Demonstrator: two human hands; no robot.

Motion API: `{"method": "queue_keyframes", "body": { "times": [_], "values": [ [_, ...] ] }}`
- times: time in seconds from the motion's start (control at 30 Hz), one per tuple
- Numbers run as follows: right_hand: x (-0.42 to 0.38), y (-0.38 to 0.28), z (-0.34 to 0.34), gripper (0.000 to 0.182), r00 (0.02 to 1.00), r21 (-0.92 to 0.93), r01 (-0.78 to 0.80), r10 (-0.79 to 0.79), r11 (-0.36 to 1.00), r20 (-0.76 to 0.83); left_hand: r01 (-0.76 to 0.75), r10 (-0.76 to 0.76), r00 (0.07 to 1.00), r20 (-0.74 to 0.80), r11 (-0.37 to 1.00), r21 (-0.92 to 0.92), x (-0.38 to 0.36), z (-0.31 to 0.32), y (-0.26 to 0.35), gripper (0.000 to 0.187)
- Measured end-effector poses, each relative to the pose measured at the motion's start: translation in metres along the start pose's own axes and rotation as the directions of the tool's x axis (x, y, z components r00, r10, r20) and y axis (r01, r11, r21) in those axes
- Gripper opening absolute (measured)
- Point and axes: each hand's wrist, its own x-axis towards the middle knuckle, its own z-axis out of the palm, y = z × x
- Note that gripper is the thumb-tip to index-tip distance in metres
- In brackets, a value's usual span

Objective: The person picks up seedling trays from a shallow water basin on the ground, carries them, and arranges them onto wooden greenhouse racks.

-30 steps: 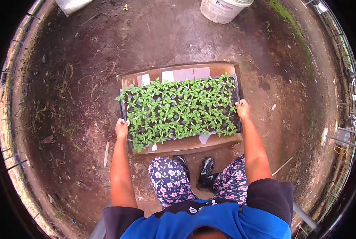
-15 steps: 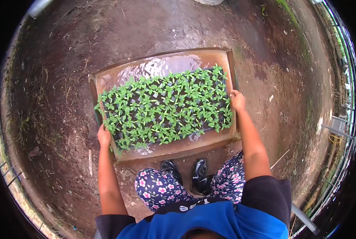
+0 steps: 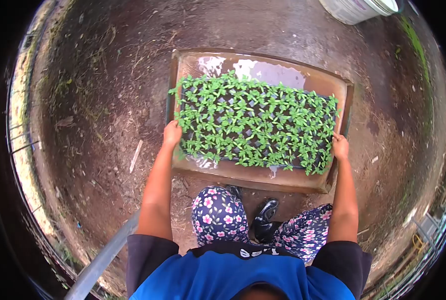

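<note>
A dark seedling tray (image 3: 289, 167) full of small green seedlings (image 3: 255, 120) sits in a shallow brown basin (image 3: 253, 174) that holds water. My left hand (image 3: 172, 134) is closed on the tray's left end, near the basin's left wall. At the opposite end, my right hand (image 3: 340, 146) grips the tray's right edge, just inside the basin's right wall. Leaves partly cover the fingertips of both hands. Water shows along the far and near sides of the tray.
The basin rests on bare, damp soil (image 3: 128, 95). A whitish bucket (image 3: 355, 11) stands at the far right. My boots (image 3: 266, 215) are close to the basin's near side. A grey metal pole (image 3: 105, 255) slants at lower left, and a pale stick (image 3: 136, 156) lies left of the basin.
The view has turned, so the basin and tray appear farther right and slant the other way. More of the bucket shows now. Both hands remain at the tray's ends.
</note>
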Motion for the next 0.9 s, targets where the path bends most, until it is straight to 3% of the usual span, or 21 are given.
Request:
{"method": "queue_keyframes", "body": {
  "times": [0.07, 0.17, 0.3, 0.37, 0.57, 0.7, 0.8, 0.9],
  "values": [
    [0.004, -0.002, -0.001, 0.025, 0.996, 0.017, -0.074, 0.073, 0.997, 0.049, 0.044, -0.043, 0.999, 0.024, 0.999, -0.028, -0.001, -0.001, 0.003, 0.031],
    [0.007, 0.006, 0.001, 0.027, 0.998, -0.011, -0.016, 0.016, 1.000, 0.054, 0.119, -0.107, 0.992, 0.065, 0.966, -0.230, 0.000, 0.004, -0.007, 0.031],
    [0.008, 0.003, -0.002, 0.029, 0.993, -0.024, -0.051, 0.053, 0.998, 0.104, 0.189, -0.153, 0.981, 0.117, 0.890, -0.415, 0.004, 0.012, -0.021, 0.031],
    [0.009, 0.003, -0.003, 0.029, 0.992, -0.119, -0.052, 0.066, 0.991, 0.112, 0.168, -0.136, 0.985, 0.105, 0.892, -0.420, 0.009, 0.018, -0.033, 0.031],
    [0.002, -0.005, -0.008, 0.027, 0.985, -0.134, -0.106, 0.123, 0.985, 0.123, 0.183, -0.146, 0.983, 0.113, 0.844, -0.504, 0.010, 0.016, -0.029, 0.033],
    [0.001, -0.012, -0.012, 0.026, 0.986, -0.103, -0.078, 0.092, 0.992, 0.141, 0.226, -0.154, 0.973, 0.174, 0.801, -0.554, 0.007, 0.013, -0.029, 0.034],
    [-0.002, -0.014, -0.013, 0.023, 0.989, -0.122, -0.017, 0.034, 0.992, 0.143, 0.125, -0.076, 0.990, 0.117, 0.860, -0.495, 0.009, 0.021, -0.037, 0.037],
    [0.003, 0.001, -0.006, 0.023, 0.987, -0.105, 0.027, -0.010, 0.994, 0.161, 0.141, -0.085, 0.988, 0.129, 0.833, -0.535, 0.004, 0.018, -0.030, 0.040]
  ]
}}
